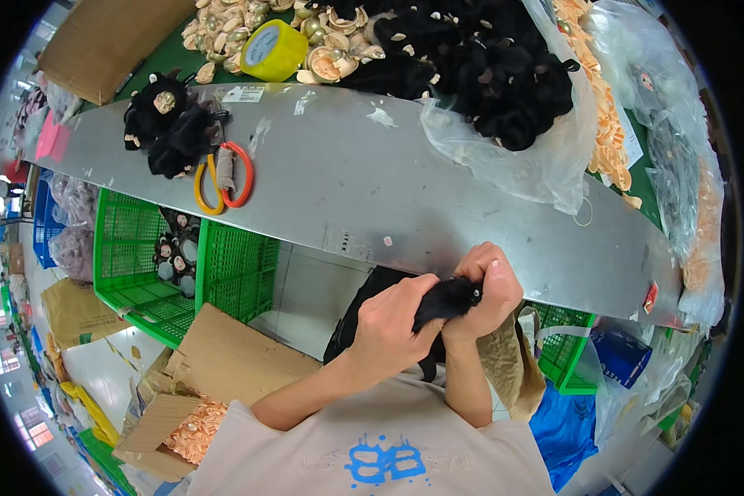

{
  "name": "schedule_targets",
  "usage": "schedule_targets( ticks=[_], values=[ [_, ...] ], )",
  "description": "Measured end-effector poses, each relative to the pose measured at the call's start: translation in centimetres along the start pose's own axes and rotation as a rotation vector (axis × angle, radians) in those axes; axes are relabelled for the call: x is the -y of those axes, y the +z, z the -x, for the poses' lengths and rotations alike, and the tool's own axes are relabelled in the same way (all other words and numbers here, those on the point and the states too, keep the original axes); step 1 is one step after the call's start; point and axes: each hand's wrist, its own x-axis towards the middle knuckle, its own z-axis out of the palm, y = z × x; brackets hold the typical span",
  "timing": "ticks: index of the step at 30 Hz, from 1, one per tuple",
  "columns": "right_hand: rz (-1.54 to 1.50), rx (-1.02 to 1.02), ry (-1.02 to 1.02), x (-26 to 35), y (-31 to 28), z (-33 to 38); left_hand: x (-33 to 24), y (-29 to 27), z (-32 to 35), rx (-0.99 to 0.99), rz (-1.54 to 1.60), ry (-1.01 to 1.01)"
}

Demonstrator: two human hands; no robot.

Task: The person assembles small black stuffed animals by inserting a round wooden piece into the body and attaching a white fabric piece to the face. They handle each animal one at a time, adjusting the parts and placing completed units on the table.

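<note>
Black plush (445, 304) gripped between left hand (395, 317) and right hand (489, 291)

The left hand is closed on one end of the plush, the right hand clamped on the other, fingers curled and thumbs near each other. The plush is in front of the person's chest, by the near edge of the grey table (331, 169); whether it touches the table, I cannot tell. Up and left lie scissors (226, 170) with red and yellow handles, just beside two black toys (174, 142). A black heap (512, 91) sits on clear plastic (504, 169) at the far side, right of the yellow tape (285, 56).
</note>
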Motion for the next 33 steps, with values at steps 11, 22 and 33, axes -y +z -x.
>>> schedule_targets(
  ticks=[11,22,33],
  values=[
    [0.15,-0.181,-0.336,-2.2,1.2,0.7,0.2,0.7,-0.2,-0.028,0.113,-0.307],
    [-0.014,0.15,0.016,0.2,1.2,-0.8,0.9,-1.6,-1.4,-0.097,0.575,-0.462],
    [0.042,0.445,0.056,0.7,1.6,1.8,2.8,-5.4,-2.5,-0.138,0.246,-0.4]
  ],
)
